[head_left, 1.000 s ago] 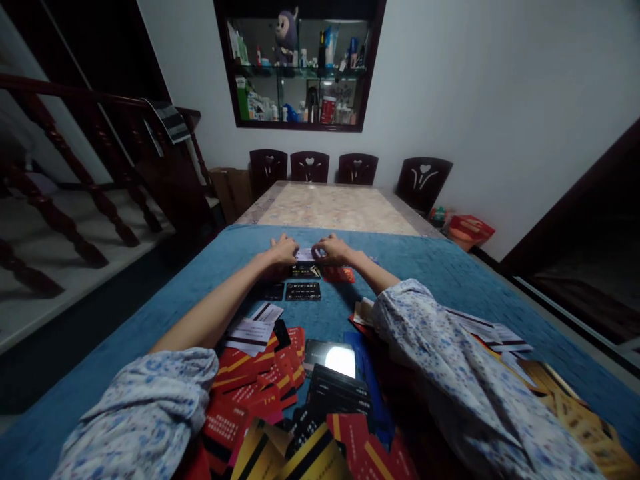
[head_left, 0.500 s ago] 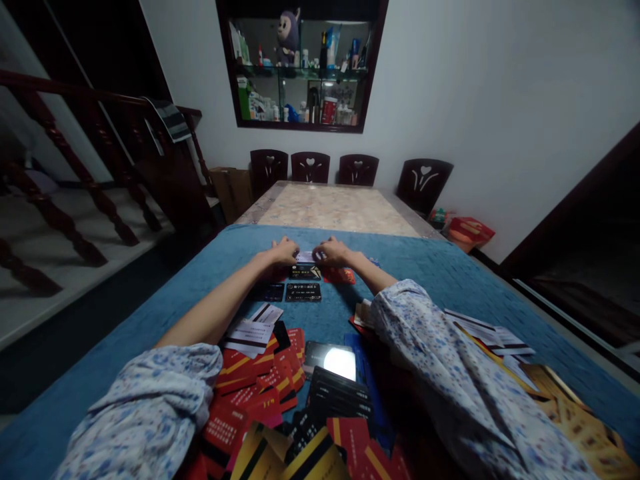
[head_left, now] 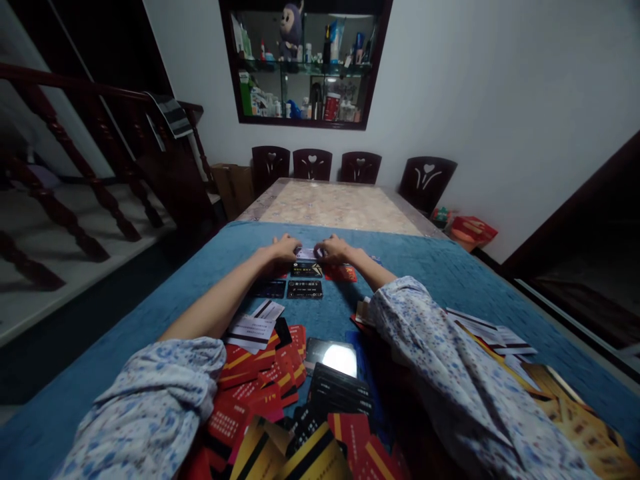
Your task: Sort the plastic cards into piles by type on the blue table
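Note:
A pale card (head_left: 307, 254) lies on the blue cloth (head_left: 210, 267) at the far end of some laid-out cards. My left hand (head_left: 286, 249) is closed at its left edge, and my right hand (head_left: 332, 249) is closed at its right edge. Just nearer is a black card with a gold pattern (head_left: 307, 269), then a black card with white print (head_left: 305, 289). A dark card (head_left: 270, 288) lies left of that one. A red card (head_left: 341, 273) rests below my right hand.
Red cards (head_left: 265, 360), gold cards (head_left: 315, 460) and black cards (head_left: 340, 390) are heaped nearest me. Pale cards (head_left: 253, 330) top the left pile. More gold cards (head_left: 575, 413) lie at the right. Chairs (head_left: 361, 167) stand beyond the table.
The view has shifted slightly. Both hands remain at the two ends of the pale card, with no other clear movement.

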Demonstrator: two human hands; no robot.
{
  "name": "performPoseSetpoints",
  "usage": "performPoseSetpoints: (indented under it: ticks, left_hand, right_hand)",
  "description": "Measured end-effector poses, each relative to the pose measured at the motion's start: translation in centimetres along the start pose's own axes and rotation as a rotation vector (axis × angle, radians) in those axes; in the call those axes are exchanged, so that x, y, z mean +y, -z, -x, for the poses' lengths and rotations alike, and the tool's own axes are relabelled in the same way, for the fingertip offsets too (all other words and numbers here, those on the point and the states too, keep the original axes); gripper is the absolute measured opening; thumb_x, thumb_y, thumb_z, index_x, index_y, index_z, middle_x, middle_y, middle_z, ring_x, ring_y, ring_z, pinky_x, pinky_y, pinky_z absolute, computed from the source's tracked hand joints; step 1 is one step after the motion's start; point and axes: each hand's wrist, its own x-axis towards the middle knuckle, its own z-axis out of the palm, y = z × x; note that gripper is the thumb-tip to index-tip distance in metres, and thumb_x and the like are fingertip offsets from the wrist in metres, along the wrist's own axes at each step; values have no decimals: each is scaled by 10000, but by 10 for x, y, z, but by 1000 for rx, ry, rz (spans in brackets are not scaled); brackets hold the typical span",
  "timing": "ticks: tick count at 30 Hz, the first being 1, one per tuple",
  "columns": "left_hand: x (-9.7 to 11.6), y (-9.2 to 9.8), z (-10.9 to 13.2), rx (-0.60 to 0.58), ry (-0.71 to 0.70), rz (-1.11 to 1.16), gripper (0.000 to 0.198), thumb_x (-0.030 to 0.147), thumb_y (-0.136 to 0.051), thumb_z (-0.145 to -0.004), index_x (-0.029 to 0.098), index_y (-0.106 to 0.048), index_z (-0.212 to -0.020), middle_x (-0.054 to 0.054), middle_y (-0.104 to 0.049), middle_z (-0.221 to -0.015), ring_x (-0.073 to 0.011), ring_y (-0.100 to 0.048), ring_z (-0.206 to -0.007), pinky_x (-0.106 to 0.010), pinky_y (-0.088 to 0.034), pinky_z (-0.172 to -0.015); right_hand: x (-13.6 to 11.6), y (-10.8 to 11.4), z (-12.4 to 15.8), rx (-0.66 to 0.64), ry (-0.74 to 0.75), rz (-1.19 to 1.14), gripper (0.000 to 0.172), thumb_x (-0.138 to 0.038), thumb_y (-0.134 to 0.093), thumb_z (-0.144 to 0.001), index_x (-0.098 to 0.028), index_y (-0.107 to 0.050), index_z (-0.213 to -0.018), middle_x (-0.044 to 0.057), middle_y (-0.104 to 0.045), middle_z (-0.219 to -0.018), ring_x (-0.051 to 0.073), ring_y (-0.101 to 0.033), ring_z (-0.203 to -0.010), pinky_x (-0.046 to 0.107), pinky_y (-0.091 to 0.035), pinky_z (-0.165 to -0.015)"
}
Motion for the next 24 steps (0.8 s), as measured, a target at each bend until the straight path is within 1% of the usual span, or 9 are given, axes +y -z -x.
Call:
performPoseSetpoints:
  ticks: [4, 6, 9, 12, 15, 18, 20, 21, 24]
  left_hand:
    - [-2, 0, 7, 65, 30, -2, 534, 142, -531, -759, 200, -628, -1281, -159, -637, -1321, -371, -402, -1350, -628, -370, -1063]
    - [-5, -1, 13, 99, 34, 3, 565, 146, -509, -778, 205, -603, -1332, -157, -623, -1359, -365, -399, -1360, -606, -369, -1064]
    - [-11, -2, 30, 135, 8, 14, 573, 131, -504, -758, 204, -623, -1313, -145, -630, -1352, -368, -399, -1363, -575, -377, -1044]
    - [-14, -3, 53, 159, -3, 14, 627, 91, -510, -711, 213, -630, -1314, -134, -622, -1370, -370, -386, -1374, -569, -362, -1042]
    - [-14, -7, 80, 178, 26, 56, 649, 102, -516, -734, 208, -603, -1369, -144, -605, -1400, -397, -366, -1387, -585, -347, -1043]
    - [-14, -12, 108, 227, 0, 90, 564, 142, -493, -807, 202, -616, -1354, -139, -589, -1428, -395, -367, -1383, -587, -339, -1047]
    - [-15, -18, 126, 235, -8, 93, 462, 167, -466, -849, 203, -669, -1263, -127, -633, -1365, -383, -383, -1368, -582, -337, -1047]
    - [-16, -20, 133, 242, -9, 91, 442, 162, -466, -845, 204, -685, -1227, -122, -645, -1344, -379, -386, -1363, -579, -338, -1046]
    - [-21, -29, 153, 295, 7, 73, 488, 126, -469, -808, 209, -675, -1242, -125, -644, -1346, -363, -399, -1353, -573, -348, -1038]
  right_hand:
    - [-1, 1, 0, 3, -14, 8, 461, -458, -590, -907, -280, -670, -1325, 110, -688, -1304, 346, -520, -1263, 404, -443, -924]
    - [-1, 3, 2, 14, -20, 2, 488, -451, -568, -922, -264, -641, -1367, 125, -671, -1330, 352, -507, -1280, 410, -442, -931]
    - [-4, 9, 8, 24, -13, -12, 513, -430, -578, -922, -247, -611, -1401, 130, -645, -1365, 352, -502, -1282, 411, -440, -938]
    - [-8, 13, 18, 34, 14, -9, 508, -376, -598, -913, -237, -608, -1402, 137, -636, -1368, 361, -492, -1279, 417, -437, -926]
    - [-16, 14, 27, 72, 54, -17, 484, -333, -587, -920, -228, -615, -1392, 145, -639, -1352, 360, -488, -1261, 415, -431, -898]
    - [-26, 14, 36, 117, 97, -33, 462, -307, -587, -918, -225, -627, -1371, 140, -642, -1340, 352, -475, -1249, 410, -411, -890]
    - [-34, 14, 42, 138, 128, -44, 445, -285, -592, -911, -230, -642, -1350, 131, -647, -1329, 346, -467, -1242, 407, -398, -890]
    - [-38, 14, 45, 147, 145, -54, 434, -282, -594, -910, -233, -651, -1338, 127, -648, -1324, 343, -466, -1235, 406, -394, -887]
    - [-51, 16, 55, 181, 196, -95, 415, -278, -596, -905, -234, -670, -1311, 127, -655, -1306, 339, -463, -1211, 409, -391, -874]
